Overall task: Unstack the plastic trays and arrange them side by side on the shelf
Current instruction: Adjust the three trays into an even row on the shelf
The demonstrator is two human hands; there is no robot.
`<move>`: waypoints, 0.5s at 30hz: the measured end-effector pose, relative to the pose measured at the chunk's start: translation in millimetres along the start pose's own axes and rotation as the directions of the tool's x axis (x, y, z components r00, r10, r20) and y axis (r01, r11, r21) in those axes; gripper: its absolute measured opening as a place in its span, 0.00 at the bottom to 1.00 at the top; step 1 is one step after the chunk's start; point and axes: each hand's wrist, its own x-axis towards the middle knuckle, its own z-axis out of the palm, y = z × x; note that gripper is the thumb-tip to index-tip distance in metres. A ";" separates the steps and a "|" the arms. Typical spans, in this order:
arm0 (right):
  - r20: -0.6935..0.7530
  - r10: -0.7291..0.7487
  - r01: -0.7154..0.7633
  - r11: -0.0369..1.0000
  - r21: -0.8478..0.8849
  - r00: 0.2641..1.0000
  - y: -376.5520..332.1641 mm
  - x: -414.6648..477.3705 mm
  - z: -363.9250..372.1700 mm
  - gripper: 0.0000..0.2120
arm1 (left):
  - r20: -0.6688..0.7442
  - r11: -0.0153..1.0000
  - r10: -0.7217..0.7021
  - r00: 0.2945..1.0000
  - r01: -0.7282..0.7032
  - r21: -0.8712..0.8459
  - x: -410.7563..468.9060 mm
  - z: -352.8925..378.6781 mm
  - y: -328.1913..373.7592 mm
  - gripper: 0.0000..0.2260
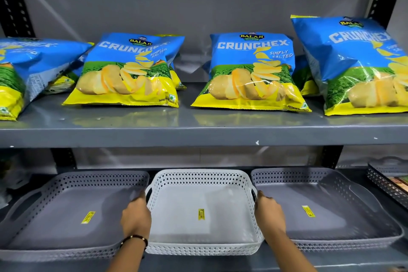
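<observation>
A white perforated plastic tray (202, 212) with side handles sits in the middle of the lower grey metal shelf (344, 260), gripped on both sides: the left hand (135, 216) wraps its left handle and the right hand (270, 213) closes on its right handle. A grey perforated plastic tray (66, 212) lies just to its left and another grey perforated tray (326, 205) just to its right, each with a yellow price sticker on its floor.

Three trays stand in a row, so the arranging looks nearly done; what seems left is squaring the white one and letting go. Whether either grey tray holds a second one nested inside is hard to tell from the rims.

Room is tight: the white tray's walls touch or nearly touch both neighbours, leaving the knuckles little space. The upper shelf edge (198, 137), loaded with blue and yellow crisp bags (251, 73), hangs overhead, limiting lift. A darker lattice basket (386, 181) crowds the far right.
</observation>
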 end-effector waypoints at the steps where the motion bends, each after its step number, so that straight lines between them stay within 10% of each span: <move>1: 0.000 -0.002 0.002 1.000 -0.005 1.000 -0.3 0.4 0.1 0.11 | 0.003 1.000 -0.001 1.000 0.001 0.003 -0.1 0.3 0.3 0.19; 15: -0.013 -0.003 0.002 1.000 -0.030 1.000 -3.3 17.5 4.0 0.13 | 0.018 0.999 0.011 1.000 -0.012 0.033 11.7 -0.6 9.0 0.22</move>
